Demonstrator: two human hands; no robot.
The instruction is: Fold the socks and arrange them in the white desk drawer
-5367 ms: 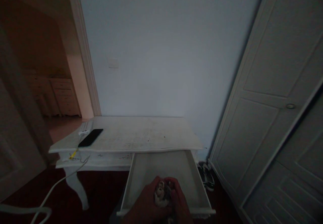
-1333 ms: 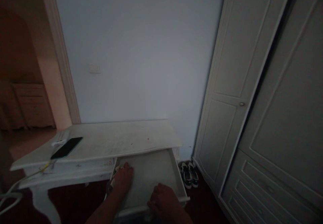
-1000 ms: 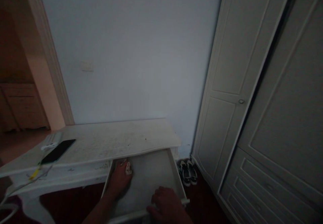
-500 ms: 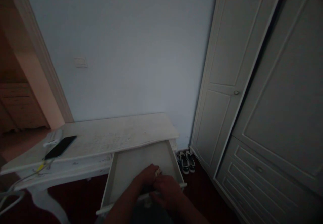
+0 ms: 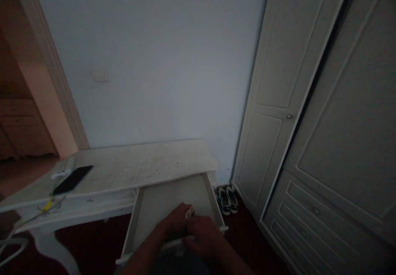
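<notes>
The drawer (image 5: 173,192) of the white desk is pulled out, and both my hands are over its front part. My left hand (image 5: 178,220) is closed, with a small pale, crumpled-looking thing (image 5: 189,212) showing at its fingers. My right hand (image 5: 202,234) is close against it, fingers curled, near the drawer's front edge. Dim light and the hands themselves hide most of that pale thing, and what the right fingers grip cannot be made out.
On the left of the white desk (image 5: 148,157) lie a black phone (image 5: 72,180) and a white case-like object (image 5: 64,169), with a cable (image 5: 37,216) hanging over the edge. A pair of shoes (image 5: 227,200) stands on the floor beside the wardrobe (image 5: 269,155).
My hands have shifted very slightly to the left, still together over the drawer. A little more of the pale thing shows between them. The view has moved slightly.
</notes>
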